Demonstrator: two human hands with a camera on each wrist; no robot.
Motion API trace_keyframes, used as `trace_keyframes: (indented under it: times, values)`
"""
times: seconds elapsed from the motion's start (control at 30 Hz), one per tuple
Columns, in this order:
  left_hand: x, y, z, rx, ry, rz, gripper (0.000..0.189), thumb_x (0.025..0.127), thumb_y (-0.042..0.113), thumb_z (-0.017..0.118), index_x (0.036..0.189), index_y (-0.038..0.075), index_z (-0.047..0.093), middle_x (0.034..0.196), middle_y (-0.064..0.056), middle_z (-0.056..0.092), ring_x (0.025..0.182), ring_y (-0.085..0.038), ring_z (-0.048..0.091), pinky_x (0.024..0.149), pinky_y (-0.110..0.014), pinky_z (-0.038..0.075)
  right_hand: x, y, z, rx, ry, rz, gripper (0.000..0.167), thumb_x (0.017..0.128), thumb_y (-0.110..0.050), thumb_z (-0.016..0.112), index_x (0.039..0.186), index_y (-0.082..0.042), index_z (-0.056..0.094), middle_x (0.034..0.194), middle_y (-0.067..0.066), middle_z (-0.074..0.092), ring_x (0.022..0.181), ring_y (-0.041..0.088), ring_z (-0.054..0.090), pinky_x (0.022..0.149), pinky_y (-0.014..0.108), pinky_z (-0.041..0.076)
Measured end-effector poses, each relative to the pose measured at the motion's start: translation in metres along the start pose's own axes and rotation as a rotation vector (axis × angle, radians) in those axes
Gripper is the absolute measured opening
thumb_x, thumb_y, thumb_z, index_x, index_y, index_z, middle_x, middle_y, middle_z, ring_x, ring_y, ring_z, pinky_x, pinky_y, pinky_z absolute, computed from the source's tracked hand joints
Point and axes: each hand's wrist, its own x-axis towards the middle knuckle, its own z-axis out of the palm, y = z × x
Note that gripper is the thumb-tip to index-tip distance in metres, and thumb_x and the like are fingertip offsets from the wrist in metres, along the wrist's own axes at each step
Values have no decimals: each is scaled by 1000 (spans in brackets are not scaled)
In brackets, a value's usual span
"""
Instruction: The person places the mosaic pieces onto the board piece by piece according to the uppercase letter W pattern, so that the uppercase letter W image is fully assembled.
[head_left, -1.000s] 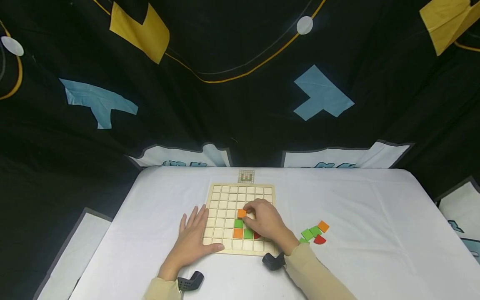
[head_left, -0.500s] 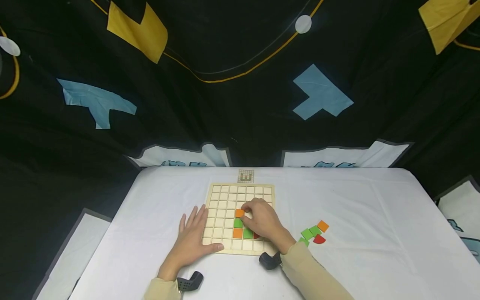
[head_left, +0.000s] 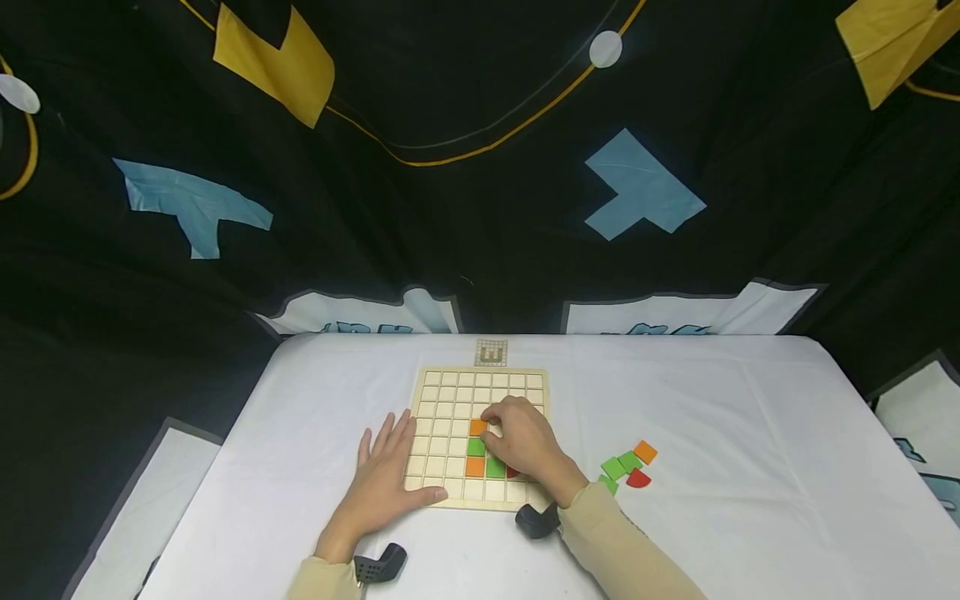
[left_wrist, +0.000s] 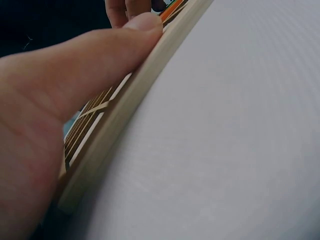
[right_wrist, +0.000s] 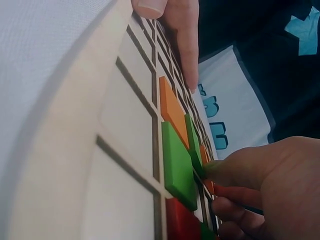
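Observation:
A wooden grid board [head_left: 441, 446] lies on the white table. My right hand [head_left: 528, 442] reaches over its right half and pinches an orange square tile [head_left: 477, 427] between thumb and fingers, directly behind a green tile [head_left: 476, 447] on the grid. Nearer the front sit another orange tile [head_left: 475, 467] and, beside it, a green tile [head_left: 496, 467]. A red piece [right_wrist: 181, 220] is partly hidden under the right hand in the head view. My left hand [head_left: 382, 487] rests with fingers spread at the board's left edge, its thumb [left_wrist: 110, 55] on the front corner.
Loose pieces lie right of the board: an orange tile [head_left: 646, 452], a red rounded piece [head_left: 639, 479] and several green tiles [head_left: 613, 468]. A small patterned grid card [head_left: 492, 352] lies behind the board. A black curtain [head_left: 480, 233] hangs beyond the table.
The right hand has shifted slightly left with the orange tile, which now lines up with the green tile in front of it. The left hand has stayed in place.

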Motion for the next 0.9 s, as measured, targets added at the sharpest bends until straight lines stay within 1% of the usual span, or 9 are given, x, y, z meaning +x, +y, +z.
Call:
trace_keyframes:
  times: [0.3,0.67,0.9]
  values:
    - [0,0,1,4,15,12,122,74,73,72,156,-5,27,164,-20,23,152,-43,11,117,-66,-1,0,0,1,-6,5,5,21,83,-16,73,102,-9,78,91,-1,67,88,16,59,77,32,53]
    - [-1,1,0,8,3,0,122,73,74,70,156,-4,26,164,-18,22,152,-42,11,118,-65,-2,-1,1,2,6,25,-2,20,83,-14,73,102,-9,78,90,-3,67,86,15,58,75,29,52]
    - [0,0,1,10,9,9,121,75,73,70,156,-4,26,164,-19,22,152,-42,11,117,-65,-2,-7,-4,0,44,43,-17,23,84,-24,80,103,-13,77,97,-4,70,93,15,61,80,32,53]
